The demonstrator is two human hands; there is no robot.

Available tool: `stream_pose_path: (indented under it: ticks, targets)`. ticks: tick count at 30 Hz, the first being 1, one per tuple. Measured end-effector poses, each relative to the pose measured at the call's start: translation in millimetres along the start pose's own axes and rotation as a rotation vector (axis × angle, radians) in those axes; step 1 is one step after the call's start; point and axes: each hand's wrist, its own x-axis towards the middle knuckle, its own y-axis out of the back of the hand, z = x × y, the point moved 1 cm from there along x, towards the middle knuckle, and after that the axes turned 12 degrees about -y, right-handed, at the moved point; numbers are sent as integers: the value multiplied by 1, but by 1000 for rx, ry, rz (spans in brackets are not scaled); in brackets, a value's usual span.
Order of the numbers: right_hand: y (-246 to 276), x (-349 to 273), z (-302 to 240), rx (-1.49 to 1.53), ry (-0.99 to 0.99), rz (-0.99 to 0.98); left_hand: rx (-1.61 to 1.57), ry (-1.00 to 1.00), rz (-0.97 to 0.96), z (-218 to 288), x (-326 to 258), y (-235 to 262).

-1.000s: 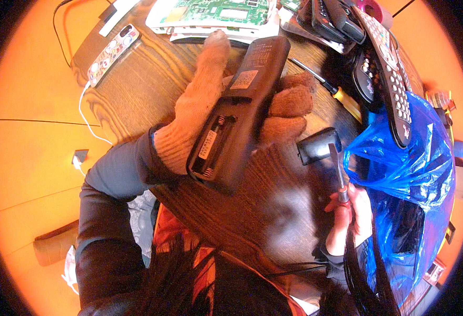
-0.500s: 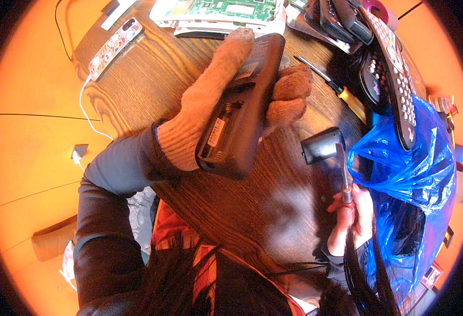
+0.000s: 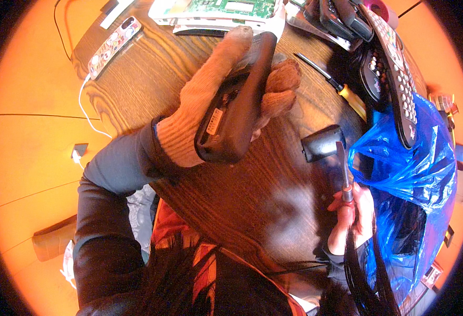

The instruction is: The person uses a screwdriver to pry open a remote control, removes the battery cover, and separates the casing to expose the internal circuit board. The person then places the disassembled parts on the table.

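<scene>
From the head view, your gloved left hand point(image 3: 215, 105) wraps its fingers around the black handset point(image 3: 236, 116) at upper centre, back side up with its open compartment showing; the glove hides the far edge, and what sits inside the compartment is hard to make out. At lower right your bare right hand point(image 3: 355, 213) is closed on a screwdriver point(image 3: 344, 168), tip up beside a small black cover point(image 3: 322, 142) on the wooden table point(image 3: 252, 210). The blue plastic bag point(image 3: 405, 174) at right holds dark shapes you cannot identify, with remote controls point(image 3: 395, 68) along its upper edge.
</scene>
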Motion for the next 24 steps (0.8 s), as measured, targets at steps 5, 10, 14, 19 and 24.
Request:
stream_pose_path:
  ticks: [5, 10, 14, 19, 24]
  targets:
    - [2, 2, 0, -97, 36, -66, 117, -20, 55, -4, 1, -9]
    - [2, 2, 0, 21, 21, -15, 65, -30, -16, -17, 1, -14]
    - [0, 1, -1, 24, 1, -14, 190, -85, -23, -20, 1, -7]
    - [1, 1, -4, 5, -26, -10, 514, -152, -155, -22, -4, -6]
    - [2, 1, -5, -4, -10, -35, 504, -51, -110, -16, -7, -16]
